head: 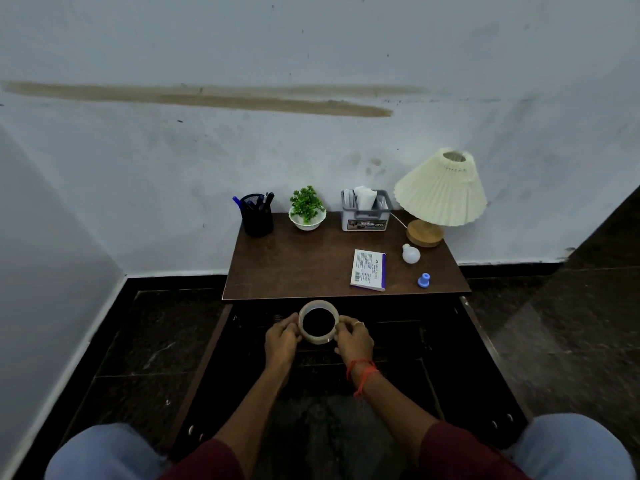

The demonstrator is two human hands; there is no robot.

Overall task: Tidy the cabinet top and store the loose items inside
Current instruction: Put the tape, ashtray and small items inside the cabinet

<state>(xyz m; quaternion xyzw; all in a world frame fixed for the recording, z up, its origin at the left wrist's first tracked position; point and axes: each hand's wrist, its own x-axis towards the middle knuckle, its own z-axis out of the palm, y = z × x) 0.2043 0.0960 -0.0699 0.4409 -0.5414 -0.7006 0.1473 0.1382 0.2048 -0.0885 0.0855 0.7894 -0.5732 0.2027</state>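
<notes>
I'm holding the tape roll (318,322) between left hand (281,342) and right hand (354,341), pinching its stiff, light rim so it's probably not slipping.

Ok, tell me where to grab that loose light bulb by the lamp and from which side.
Take the light bulb by its round glass globe, coming down from above with fingers on either side. It lies on its side on the cabinet top, neck pointing back-left toward the lamp base, so the globe is probably the widest, most exposed part. Approach from the front; the lamp crowds the back.
</notes>
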